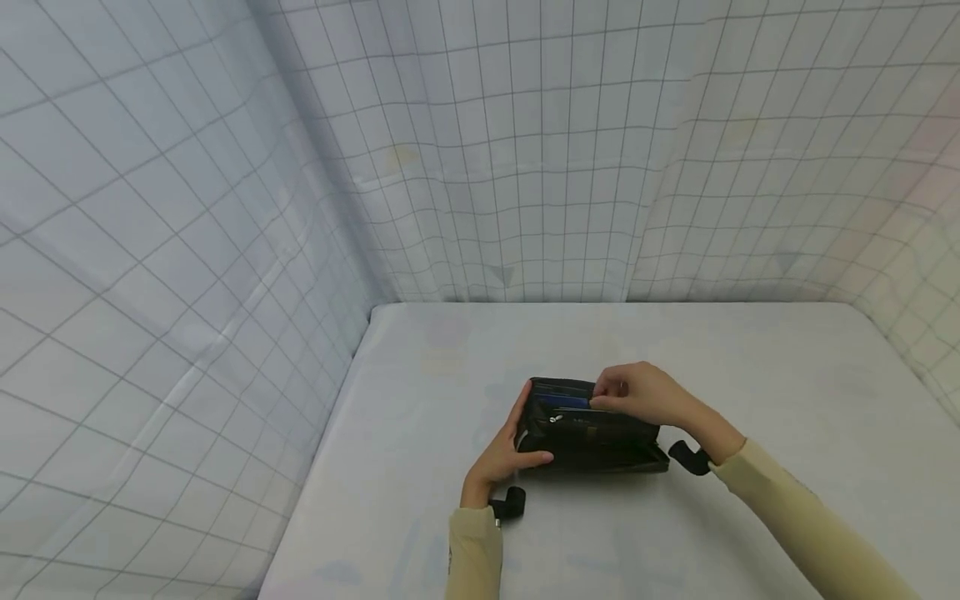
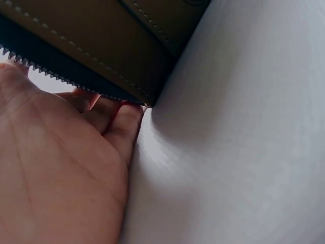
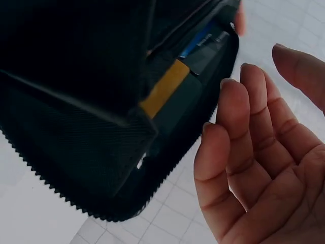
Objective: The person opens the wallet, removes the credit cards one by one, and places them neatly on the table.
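A black zip-around wallet (image 1: 618, 431) stands spread open on the white table. My left hand (image 1: 497, 457) grips its left end, thumb on the near side and fingers reaching behind. Up close in the left wrist view, stitched leather (image 2: 96, 46) and zipper teeth lie against those fingers. At the wallet's top edge is my right hand (image 1: 647, 394), fingers loosely bent beside a blue card (image 1: 564, 402) in a slot. The right wrist view shows nothing between its thumb and fingers (image 3: 236, 112). A yellow card (image 3: 165, 89) also shows inside the wallet.
The white table (image 1: 420, 400) extends around the wallet. White grid-patterned sheets (image 1: 540, 167) hang behind and at both sides. A black camera mount (image 1: 510, 504) sits on the left wrist, another (image 1: 690, 458) on the right.
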The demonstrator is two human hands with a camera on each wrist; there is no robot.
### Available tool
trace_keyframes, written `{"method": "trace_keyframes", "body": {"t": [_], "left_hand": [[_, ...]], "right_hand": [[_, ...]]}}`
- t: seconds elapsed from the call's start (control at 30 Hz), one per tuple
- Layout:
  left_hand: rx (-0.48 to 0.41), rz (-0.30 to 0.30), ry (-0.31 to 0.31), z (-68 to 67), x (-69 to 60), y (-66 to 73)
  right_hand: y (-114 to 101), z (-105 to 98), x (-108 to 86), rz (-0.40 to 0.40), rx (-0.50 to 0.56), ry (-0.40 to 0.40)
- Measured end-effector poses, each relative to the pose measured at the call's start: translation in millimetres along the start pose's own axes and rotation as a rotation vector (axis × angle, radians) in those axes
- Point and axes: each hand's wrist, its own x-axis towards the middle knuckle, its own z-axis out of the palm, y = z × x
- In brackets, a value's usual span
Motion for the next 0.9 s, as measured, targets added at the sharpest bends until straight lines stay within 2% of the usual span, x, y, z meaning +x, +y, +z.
{"method": "trace_keyframes", "body": {"t": [0.1,0.2,0.57,0.77,0.9], "left_hand": [[-0.002,0.009,0.000,-0.3,0.9,-0.5],[-0.007,0.011,-0.002,-0.6,1.1,-0.5],[-0.001,0.020,-0.033,-1.5,3.3,0.7],[-0.004,0.014,-0.036,-1.8,3.1,-0.4],[-0.014,0.024,-0.039,-2.3,3.0,-1.9]], "right_hand": [[2.0,2.6,9.6,-0.024,-0.053,-0.049],[3.2,4.5,16.5,-0.028,-0.089,-0.064],[8.7,4.6,33.2,0.126,-0.179,0.020],[11.9,8.1,35.6,0.154,-0.173,0.043],[14.2,12.0,36.5,0.139,-0.183,0.063]]}}
